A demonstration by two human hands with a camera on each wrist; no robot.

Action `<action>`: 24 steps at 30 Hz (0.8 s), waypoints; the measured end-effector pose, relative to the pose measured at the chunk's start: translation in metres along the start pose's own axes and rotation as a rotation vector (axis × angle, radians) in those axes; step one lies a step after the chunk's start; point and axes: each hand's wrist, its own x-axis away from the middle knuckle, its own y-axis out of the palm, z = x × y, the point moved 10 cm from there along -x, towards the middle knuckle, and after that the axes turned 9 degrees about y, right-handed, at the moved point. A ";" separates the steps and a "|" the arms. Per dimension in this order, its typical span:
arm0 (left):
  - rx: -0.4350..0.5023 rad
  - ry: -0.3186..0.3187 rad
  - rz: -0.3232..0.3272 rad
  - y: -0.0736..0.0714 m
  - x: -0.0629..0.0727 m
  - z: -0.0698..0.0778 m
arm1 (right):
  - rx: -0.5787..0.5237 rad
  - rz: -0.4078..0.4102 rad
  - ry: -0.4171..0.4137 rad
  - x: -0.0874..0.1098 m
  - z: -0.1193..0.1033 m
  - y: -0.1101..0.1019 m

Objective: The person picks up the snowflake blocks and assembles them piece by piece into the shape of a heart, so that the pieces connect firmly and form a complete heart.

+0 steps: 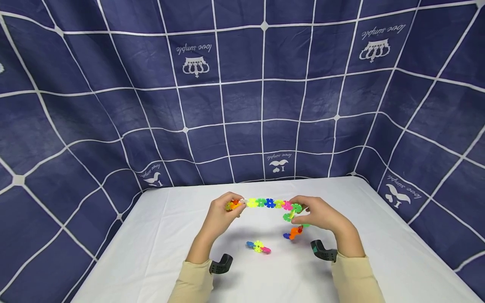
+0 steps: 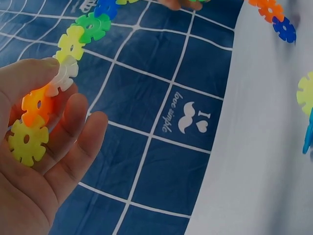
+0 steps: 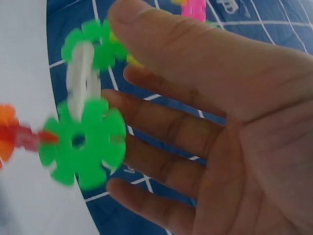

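Note:
A chain of interlocking plastic snowflake discs (image 1: pixel 270 203) stretches between both hands above the white table. My left hand (image 1: pixel 221 212) pinches it near its left end, with the thumb on a white disc (image 2: pixel 66 74); orange and yellow discs (image 2: pixel 29 142) lie within the curled fingers. On the other side my right hand (image 1: pixel 322 212) grips the chain between thumb and fingers, near pink and green discs. From there the chain bends downward through a green disc (image 3: pixel 83 144) and a whitish disc (image 3: pixel 80 83) to orange (image 1: pixel 295 232) and blue discs (image 1: pixel 286 236).
A short separate piece of blue, yellow and pink discs (image 1: pixel 258 246) lies on the white tablecloth (image 1: pixel 159 240) between the forearms. Behind and beside the table hangs a dark blue curtain (image 1: pixel 242 105) with white grid lines. Black cameras (image 1: pixel 221 264) are worn on both wrists.

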 end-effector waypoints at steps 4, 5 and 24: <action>0.022 -0.051 -0.012 -0.001 0.001 -0.009 | -0.045 -0.054 -0.006 -0.002 0.008 0.004; 0.028 -0.063 -0.016 0.000 0.001 -0.011 | -0.056 -0.058 -0.015 -0.002 0.008 0.004; -0.052 -0.147 -0.066 -0.005 0.004 -0.026 | -0.205 0.095 -0.095 -0.006 -0.002 -0.010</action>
